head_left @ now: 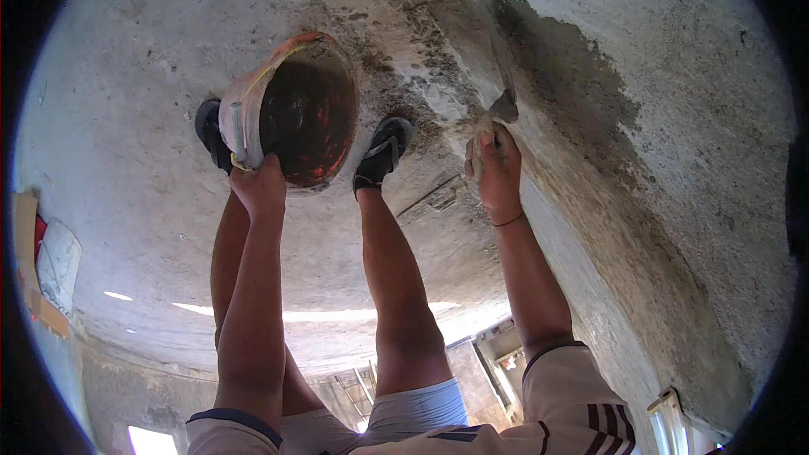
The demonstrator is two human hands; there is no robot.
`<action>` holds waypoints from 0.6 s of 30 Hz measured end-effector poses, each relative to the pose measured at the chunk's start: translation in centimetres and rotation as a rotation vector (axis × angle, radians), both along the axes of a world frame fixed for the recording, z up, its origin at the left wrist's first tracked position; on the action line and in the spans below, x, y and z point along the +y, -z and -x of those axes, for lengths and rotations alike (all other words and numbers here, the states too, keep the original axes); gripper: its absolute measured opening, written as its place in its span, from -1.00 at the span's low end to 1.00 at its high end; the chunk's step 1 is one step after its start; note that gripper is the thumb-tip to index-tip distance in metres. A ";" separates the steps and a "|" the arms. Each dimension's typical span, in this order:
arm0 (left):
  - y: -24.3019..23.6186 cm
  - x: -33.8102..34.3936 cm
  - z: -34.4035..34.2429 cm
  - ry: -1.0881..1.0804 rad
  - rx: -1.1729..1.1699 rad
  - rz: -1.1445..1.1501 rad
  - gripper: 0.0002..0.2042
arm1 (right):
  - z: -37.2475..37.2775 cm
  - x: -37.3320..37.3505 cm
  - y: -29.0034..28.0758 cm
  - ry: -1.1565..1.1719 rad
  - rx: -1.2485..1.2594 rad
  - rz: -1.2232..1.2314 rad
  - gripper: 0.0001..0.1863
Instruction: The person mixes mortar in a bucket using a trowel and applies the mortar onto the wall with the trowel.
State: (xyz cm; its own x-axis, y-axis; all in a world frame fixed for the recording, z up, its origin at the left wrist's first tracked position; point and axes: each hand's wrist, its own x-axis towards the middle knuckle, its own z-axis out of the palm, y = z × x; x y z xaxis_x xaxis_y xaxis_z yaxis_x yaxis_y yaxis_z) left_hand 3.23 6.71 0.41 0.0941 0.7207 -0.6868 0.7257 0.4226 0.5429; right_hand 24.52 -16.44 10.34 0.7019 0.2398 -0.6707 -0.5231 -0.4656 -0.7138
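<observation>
Head view. The left hand (259, 181) pinches the near rim of a bucket (240, 122), its fingers curled at the edge; the bucket leans, mouth facing right, between two feet in dark sandals (389, 147). Orange patches show on its dark inner wall. The right hand (497, 170) has its fingers wrapped around the handle of a small trowel (504, 107), blade pointing away beside a rough ledge (607, 202); contact between the two cannot be told. Beyond the blade lies a dark, damp-looking patch (581, 76).
</observation>
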 end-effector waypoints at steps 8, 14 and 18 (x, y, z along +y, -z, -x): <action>0.0 0.3 -0.2 0.018 0.055 -0.015 -0.70 | -1.0 0.1 -1.6 0.154 0.108 -0.060 -0.67; 0.7 0.3 0.4 -0.032 0.006 0.013 -0.72 | -0.6 0.0 -3.4 0.126 0.010 -0.091 -0.65; 0.1 0.0 -0.5 -0.055 -0.021 -0.002 -0.72 | -2.2 -0.6 -1.7 0.015 0.052 0.040 -0.62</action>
